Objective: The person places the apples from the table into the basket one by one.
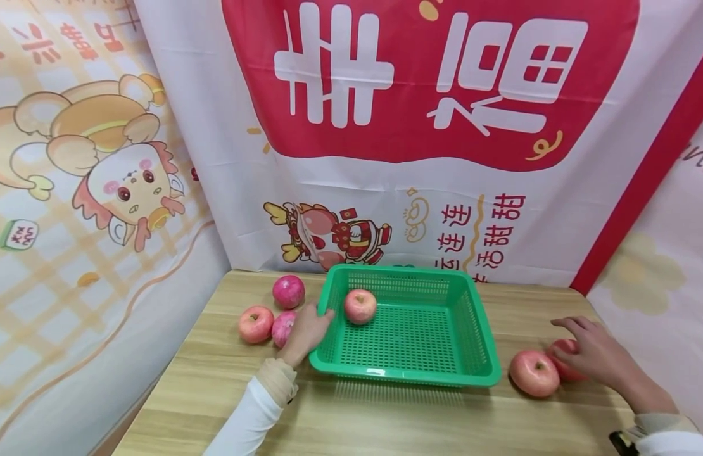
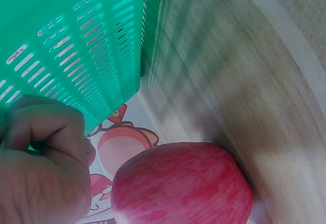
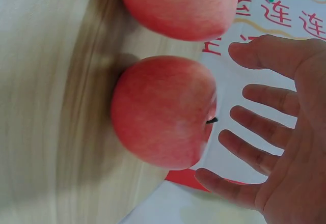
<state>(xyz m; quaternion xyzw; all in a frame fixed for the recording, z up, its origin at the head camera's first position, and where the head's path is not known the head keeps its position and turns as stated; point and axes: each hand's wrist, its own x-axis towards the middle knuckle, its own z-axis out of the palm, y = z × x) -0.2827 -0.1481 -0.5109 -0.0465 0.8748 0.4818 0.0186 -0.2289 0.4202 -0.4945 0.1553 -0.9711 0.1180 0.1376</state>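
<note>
One basket (image 1: 405, 375) is gripped; one apple (image 3: 162, 113) is overhung.
At lower centre of the head frame, the basket's left rim is held by the left hand (image 1: 309, 330), its fingers curled; a second apple (image 1: 360, 306) is contained at its upper left. At lower right, the first apple is overlapped by the right hand (image 1: 596, 356), fingers spread wide.

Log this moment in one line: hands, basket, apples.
Left hand: grips green basket at left rim | Right hand: open by rightmost apple, not gripping | Inside basket: one apple
</note>
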